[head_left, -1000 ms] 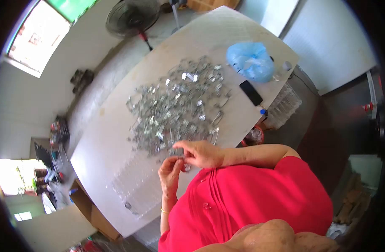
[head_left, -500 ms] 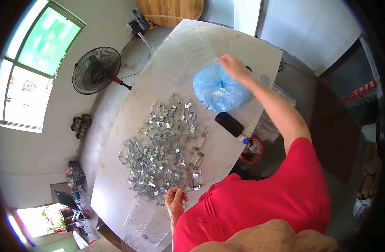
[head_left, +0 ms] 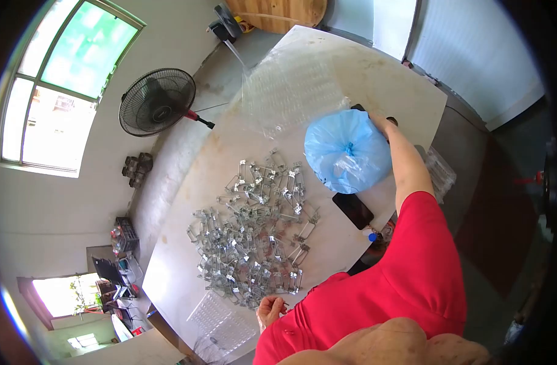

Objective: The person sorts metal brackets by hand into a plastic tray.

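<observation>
Head view, taken from your own head: the lens looks forward and down over your red shirt [head_left: 375, 280], which fills the lower right and lies close to it. Your left hand [head_left: 269, 310] appears low, near the middle of the width; your right hand [head_left: 382, 125], partly hidden, lies farther out. You see the table [head_left: 175, 261] across the centre at middle range, its far end toward the top. Beyond it, the fan [head_left: 158, 102] and the window [head_left: 71, 91] give the background at upper left. The field is very wide: the corners darken and the scene stands tilted before you.
</observation>
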Tool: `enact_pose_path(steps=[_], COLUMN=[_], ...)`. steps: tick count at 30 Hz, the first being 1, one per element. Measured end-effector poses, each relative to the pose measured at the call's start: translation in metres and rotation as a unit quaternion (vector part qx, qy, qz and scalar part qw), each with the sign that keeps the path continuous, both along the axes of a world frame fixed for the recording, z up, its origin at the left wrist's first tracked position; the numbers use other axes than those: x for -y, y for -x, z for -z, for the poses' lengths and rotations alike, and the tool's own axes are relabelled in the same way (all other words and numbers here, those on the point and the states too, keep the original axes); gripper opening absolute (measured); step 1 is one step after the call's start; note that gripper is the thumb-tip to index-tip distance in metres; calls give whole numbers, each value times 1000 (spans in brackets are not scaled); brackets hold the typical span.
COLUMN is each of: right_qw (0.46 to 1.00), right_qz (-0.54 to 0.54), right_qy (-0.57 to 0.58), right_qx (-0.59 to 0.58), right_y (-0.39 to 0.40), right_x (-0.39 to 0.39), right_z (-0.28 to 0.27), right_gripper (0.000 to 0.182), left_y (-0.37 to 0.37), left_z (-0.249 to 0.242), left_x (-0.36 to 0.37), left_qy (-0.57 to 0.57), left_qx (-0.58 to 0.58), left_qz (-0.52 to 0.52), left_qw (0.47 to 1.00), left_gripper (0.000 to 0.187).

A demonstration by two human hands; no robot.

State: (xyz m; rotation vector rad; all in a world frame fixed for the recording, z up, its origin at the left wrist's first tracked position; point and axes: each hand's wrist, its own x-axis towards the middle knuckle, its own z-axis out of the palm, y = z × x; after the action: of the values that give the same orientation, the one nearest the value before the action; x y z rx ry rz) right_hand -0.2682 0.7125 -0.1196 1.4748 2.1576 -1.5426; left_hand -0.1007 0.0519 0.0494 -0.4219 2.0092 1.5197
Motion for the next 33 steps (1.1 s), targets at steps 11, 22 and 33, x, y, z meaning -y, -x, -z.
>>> enact_pose_path(steps=[11, 22, 33], right_qw=[951, 894, 894], right_qz=[-167, -264, -4], right_qy=[-261, -359, -294], right_qx=[1, 31, -339], right_y=[68, 112, 112], right_x=[-30, -28, -9], right_z=[10, 54, -89], right_gripper=[41, 29, 24], left_y=[21, 19, 32], left_z=[3, 15, 14], left_x=[-16, -21, -17], left_qy=[32, 108, -22], left_qx=[26, 40, -46], left_qz=[-7, -12, -37], left_qw=[999, 993, 998], left_gripper=[17, 20, 8])
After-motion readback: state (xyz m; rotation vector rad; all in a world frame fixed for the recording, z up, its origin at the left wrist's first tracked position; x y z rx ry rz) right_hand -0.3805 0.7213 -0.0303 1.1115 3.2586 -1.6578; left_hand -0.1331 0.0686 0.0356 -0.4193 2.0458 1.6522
